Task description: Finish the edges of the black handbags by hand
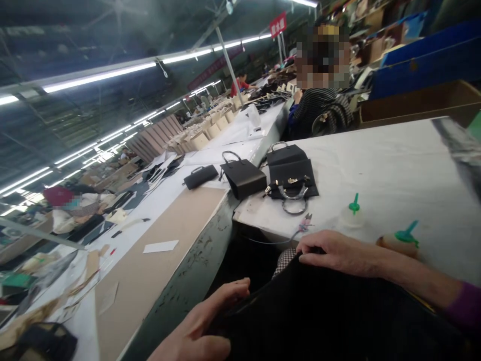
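Observation:
A large black sheet-like item (323, 311), perhaps fabric or leather, spreads across the bottom of the view; its exact kind is too dark to make out. My right hand (334, 253) pinches its upper edge between thumb and fingers. Lower down, my left hand (199, 326) grips the left edge, thumb on the near side and fingers behind. Beyond my hands, black handbags (244, 178) with wrapped handles lie at the table corner. A pair of pink-handled snips (306, 223) rests near the right table's edge.
Two glue bottles with green nozzles, one pale (353, 215) and one brown (400, 244), stand on the white table (383, 165). On the left, a long workbench carries a brown board (161, 260) and a white strip (161, 246). A co-worker in stripes (319, 113) sits beyond.

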Tool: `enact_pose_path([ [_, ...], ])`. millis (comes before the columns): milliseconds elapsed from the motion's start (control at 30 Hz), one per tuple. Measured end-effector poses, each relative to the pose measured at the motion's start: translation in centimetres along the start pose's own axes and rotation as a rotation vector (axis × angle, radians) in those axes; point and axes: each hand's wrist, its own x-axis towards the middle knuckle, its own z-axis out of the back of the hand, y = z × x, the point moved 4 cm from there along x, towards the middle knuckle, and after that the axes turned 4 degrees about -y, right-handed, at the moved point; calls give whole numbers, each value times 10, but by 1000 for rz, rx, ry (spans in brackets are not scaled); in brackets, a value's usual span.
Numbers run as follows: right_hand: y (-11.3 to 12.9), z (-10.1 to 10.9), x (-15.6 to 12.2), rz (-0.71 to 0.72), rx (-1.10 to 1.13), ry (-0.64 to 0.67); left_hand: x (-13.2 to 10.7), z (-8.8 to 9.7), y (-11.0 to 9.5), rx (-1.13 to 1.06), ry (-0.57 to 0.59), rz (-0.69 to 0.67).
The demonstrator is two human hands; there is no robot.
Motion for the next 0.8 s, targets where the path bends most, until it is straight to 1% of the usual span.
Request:
enact_pose_path([
  [67,-4,-3,2,5,19,-8,-2,-9,2,16,-131,26],
  [167,-9,-5,3,-1,25,-11,7,-24,11,115,-272,20],
  [233,-11,-5,3,-4,26,-15,15,-28,17,179,-363,-11],
  [300,-11,-3,1,-3,37,-20,20,-29,21,204,-440,-47],
  [367,-10,-2,-2,-2,60,-22,21,-29,23,201,-475,-69],
  [533,-12,-1,-9,-33,122,-26,20,-27,23,235,-511,-118],
  [633,-16,-2,-9,-41,136,-21,21,-27,22,290,-525,-158],
  [800,-18,-2,-12,-41,147,-3,23,-30,20,415,-579,-256],
])
